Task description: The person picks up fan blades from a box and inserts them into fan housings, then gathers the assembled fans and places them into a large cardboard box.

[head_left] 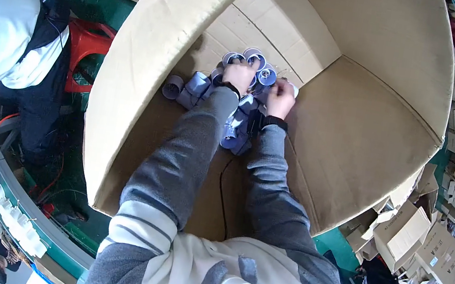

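Deep in a large cardboard box [360, 127], both my hands are over a pile of grey-purple cup-shaped parts [197, 84]. My left hand [240, 75] is closed on the rims of the upright cups [255, 57] at the pile's far side. Just right of it, an upright cup [267, 77] shows small parts inside. My right hand [280, 99] has its fingers drawn together at the pile's right edge; what they hold is hidden. A pale cup edge [295, 91] shows beside it. One cup [173, 87] lies tipped at the left.
The box's tall walls surround my forearms. A dark cord [222, 192] lies on its floor. At left, a person in a white shirt [2, 41] bends beside a red stool [88, 49] and a work line [46, 232]. Cardboard boxes [403, 232] pile up at right.
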{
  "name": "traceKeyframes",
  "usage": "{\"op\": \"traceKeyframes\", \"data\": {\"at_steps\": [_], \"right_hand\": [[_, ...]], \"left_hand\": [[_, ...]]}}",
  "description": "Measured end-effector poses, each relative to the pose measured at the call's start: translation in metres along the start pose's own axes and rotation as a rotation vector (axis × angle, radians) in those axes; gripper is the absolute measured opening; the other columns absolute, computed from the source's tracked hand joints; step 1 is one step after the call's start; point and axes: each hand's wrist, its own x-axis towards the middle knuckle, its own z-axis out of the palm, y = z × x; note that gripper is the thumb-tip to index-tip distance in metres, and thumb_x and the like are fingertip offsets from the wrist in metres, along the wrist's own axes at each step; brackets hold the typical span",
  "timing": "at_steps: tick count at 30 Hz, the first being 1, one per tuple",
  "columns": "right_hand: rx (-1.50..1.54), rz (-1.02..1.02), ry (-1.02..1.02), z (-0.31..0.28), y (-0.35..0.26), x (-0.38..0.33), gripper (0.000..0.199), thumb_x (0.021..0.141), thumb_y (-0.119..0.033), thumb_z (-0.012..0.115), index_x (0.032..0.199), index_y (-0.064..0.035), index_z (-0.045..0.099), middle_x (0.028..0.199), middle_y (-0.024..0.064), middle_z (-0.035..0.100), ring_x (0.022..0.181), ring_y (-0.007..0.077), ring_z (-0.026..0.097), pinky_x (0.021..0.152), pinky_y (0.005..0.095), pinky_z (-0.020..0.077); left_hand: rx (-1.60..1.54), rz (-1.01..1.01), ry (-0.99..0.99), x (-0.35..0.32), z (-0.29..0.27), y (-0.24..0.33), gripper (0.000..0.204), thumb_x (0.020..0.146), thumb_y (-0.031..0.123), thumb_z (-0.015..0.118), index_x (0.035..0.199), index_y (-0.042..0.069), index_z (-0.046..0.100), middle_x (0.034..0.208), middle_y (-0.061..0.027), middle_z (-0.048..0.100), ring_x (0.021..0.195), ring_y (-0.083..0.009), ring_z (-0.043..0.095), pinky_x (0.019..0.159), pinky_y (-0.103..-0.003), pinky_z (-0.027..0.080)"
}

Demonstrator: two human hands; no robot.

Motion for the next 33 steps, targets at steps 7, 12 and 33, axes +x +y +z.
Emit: {"op": "traceKeyframes", "data": {"at_steps": [7, 12, 33], "right_hand": [[-0.42, -0.373, -0.293, 0.019, -0.015, -0.008, 0.036, 0.061, -0.007, 0.06, 0.097, -0.0023, 0.057, 0.095, 0.0166, 0.055, 0.085, 0.031, 0.052, 0.08, 0.0379, 0.0395], [-0.252, -0.345, -0.305, 0.02, -0.017, -0.01, 0.034, 0.064, -0.01, 0.057, 0.098, -0.0036, 0.057, 0.097, 0.0175, 0.055, 0.089, 0.0349, 0.05, 0.08, 0.0392, 0.0402], [0.076, -1.652, -0.419, -0.186, -0.441, -0.167, 0.011, 0.072, 0.002, 0.058, 0.081, 0.0058, 0.054, 0.078, 0.014, 0.053, 0.073, 0.0254, 0.051, 0.064, 0.0309, 0.0409]], "left_hand": [[-0.008, 0.01, 0.058, 0.002, 0.014, -0.006, 0.013, 0.073, 0.017, 0.05, 0.083, 0.012, 0.055, 0.072, -0.0075, 0.059, 0.068, -0.0205, 0.058, 0.046, -0.031, 0.047], [-0.012, -0.019, -0.022, 0.006, -0.003, -0.011, 0.012, 0.072, 0.017, 0.05, 0.078, 0.01, 0.058, 0.072, -0.0078, 0.059, 0.069, -0.0213, 0.059, 0.049, -0.032, 0.048], [0.104, -0.362, 1.001, -0.33, -0.44, -0.038, 0.013, 0.061, 0.015, 0.054, 0.067, 0.004, 0.053, 0.062, -0.0069, 0.051, 0.062, -0.0204, 0.05, 0.046, -0.029, 0.041]]}}
